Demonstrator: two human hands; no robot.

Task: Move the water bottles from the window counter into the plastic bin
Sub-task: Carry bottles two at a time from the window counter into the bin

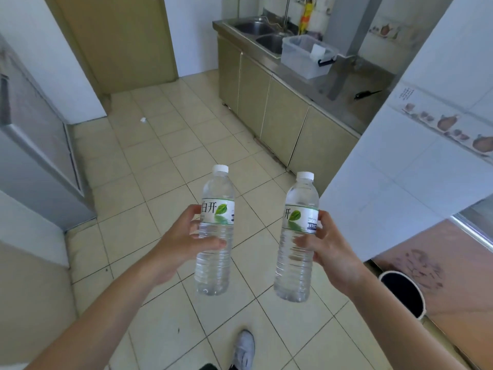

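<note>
bottles fill both your hands. your left hand point(184, 237) is wrapped around one water bottle point(214, 231), and your right hand point(326, 245) is wrapped around the other bottle point(297, 237). both stand up straight, white caps on top. the plastic bin point(306, 56) sits on the counter far ahead of the bottles, right beside the sink point(256, 32).

Clear, glossy ribbed plastic is seen on the left bottle point(214, 236) and the right bottle point(298, 241), each with a matt white plastic cap and a smooth printed label. Beneath the hands, pale glazed floor tiles point(165, 166) are shown with a soft sheen. Well beyond them, a translucent plastic bin point(301, 60) is set on a brushed steel counter point(344, 84) beside a steel sink point(250, 28).
</note>
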